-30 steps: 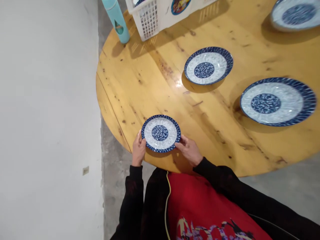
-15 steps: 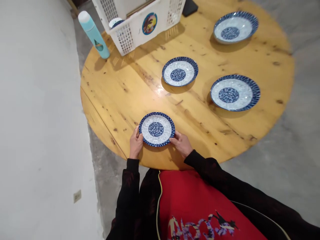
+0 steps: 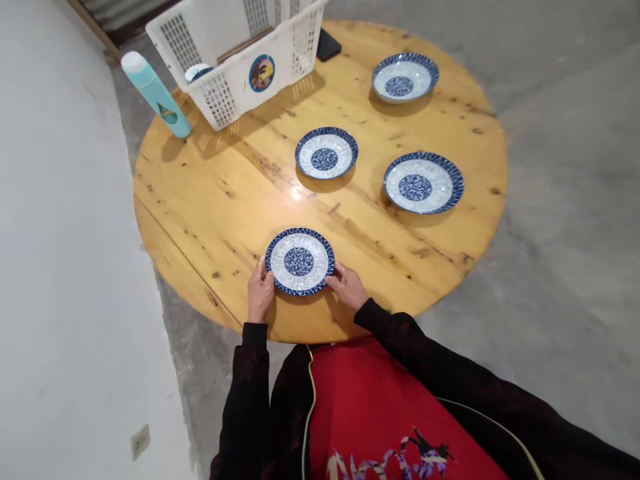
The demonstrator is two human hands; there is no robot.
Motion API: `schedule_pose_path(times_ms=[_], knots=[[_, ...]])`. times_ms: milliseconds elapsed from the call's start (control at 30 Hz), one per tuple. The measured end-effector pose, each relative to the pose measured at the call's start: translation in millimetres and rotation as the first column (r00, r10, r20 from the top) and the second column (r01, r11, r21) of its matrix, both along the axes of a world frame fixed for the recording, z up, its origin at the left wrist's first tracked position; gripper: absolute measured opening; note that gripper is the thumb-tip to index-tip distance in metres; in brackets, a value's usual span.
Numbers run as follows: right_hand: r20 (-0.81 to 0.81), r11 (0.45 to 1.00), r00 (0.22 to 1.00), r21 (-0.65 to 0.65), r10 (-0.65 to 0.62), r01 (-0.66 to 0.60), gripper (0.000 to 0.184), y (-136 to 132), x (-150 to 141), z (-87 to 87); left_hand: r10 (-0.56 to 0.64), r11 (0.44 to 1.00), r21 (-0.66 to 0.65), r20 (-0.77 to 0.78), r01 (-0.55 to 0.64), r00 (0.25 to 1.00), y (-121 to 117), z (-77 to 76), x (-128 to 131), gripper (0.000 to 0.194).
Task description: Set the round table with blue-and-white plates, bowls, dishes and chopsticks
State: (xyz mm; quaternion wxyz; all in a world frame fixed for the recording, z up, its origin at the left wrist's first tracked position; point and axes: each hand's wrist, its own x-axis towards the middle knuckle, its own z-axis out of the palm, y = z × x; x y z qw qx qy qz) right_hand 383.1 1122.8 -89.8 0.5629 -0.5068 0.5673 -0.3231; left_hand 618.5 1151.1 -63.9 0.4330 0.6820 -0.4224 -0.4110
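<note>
A round blue-and-white patterned plate (image 3: 299, 262) is at the near side of the wooden table, between my two hands. My left hand (image 3: 261, 291) grips its left rim, thumb on top and fingers beneath. On the right rim, my right hand (image 3: 347, 285) pinches the edge the same way. Whether the plate touches the tabletop I cannot tell. Beyond it lie a matching plate (image 3: 327, 153) near the middle, a larger plate (image 3: 424, 183) to the right, and a deeper dish (image 3: 405, 77) at the far right.
A white plastic basket (image 3: 235, 83) stands at the table's (image 3: 200, 220) far left, with a bowl (image 3: 199, 72) inside. Left of it is a light-blue bottle (image 3: 157, 95); a black phone-like object (image 3: 329, 45) lies behind its right end. A white wall (image 3: 65, 233) runs along the left.
The camera view has shifted, so the far dishes, basket and bottle appear further left and slightly lower. Both hands keep their hold on the plate, which looks almost unmoved relative to the table.
</note>
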Motion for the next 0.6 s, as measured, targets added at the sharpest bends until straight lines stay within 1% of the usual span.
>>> schedule_pose_path(times_ms=[133,267,367,433,500,600], knots=[[-0.012,1.0,1.0,-0.001,-0.014,0.014,0.025,-1.8,-3.7,-2.1,-0.016,1.0,0.0,-0.026,0.016,1.0,-4.0,-2.7,-4.1,0.056],[-0.001,1.0,1.0,0.011,-0.017,0.017,0.025,-2.4,-4.8,-3.1,-0.018,1.0,-0.003,-0.01,0.018,1.0,-6.6,-5.6,-7.3,0.055],[0.022,0.999,0.999,0.031,-0.024,0.023,0.028,-2.5,-5.0,-2.5,-0.013,1.0,0.023,0.012,0.013,1.0,-7.5,-6.8,-7.0,0.055],[0.047,0.998,0.998,0.054,-0.037,0.035,0.033,-1.1,-9.3,-1.4,0.024,0.998,0.057,0.045,-0.027,0.999,-6.4,-5.8,-6.4,0.061],[0.072,0.994,0.995,0.086,-0.067,0.061,0.041,3.2,-20.7,-0.4,0.08,0.992,0.091,0.08,-0.087,0.994,-2.2,-3.1,-6.2,0.067],[0.105,0.983,0.985,0.132,-0.14,0.126,0.05,17.6,-53.1,0.2,0.168,0.976,0.128,0.09,-0.178,0.982,13.4,3.1,-8.2,0.069]])
